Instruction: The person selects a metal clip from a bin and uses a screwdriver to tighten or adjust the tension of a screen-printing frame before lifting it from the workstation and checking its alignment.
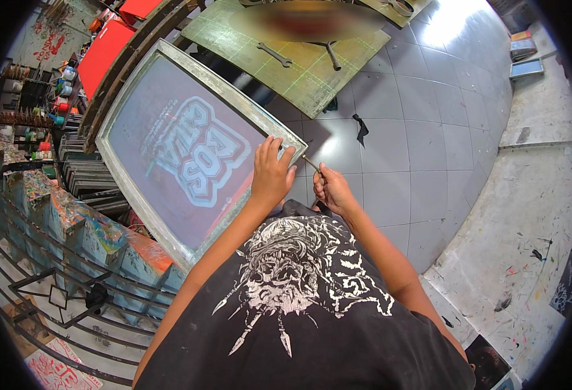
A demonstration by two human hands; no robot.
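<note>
A large screen-printing frame (136,84) with a grey metal rim and purple mesh bearing a pale stencil design tilts across the left half of the view. My left hand (271,172) rests flat on its near corner, fingers spread over the rim and mesh. My right hand (333,188) sits just right of that corner, closed around a thin stick-like tool (310,162) whose tip points at the frame's rim. My black printed shirt fills the bottom of the picture.
A green cutting mat (299,65) with wrenches lies on the grey tiled floor (429,130) beyond the frame. Paint-smeared printing pallets (97,234) and a rack of ink pots (39,97) line the left. A paint-spotted white counter (526,221) curves along the right.
</note>
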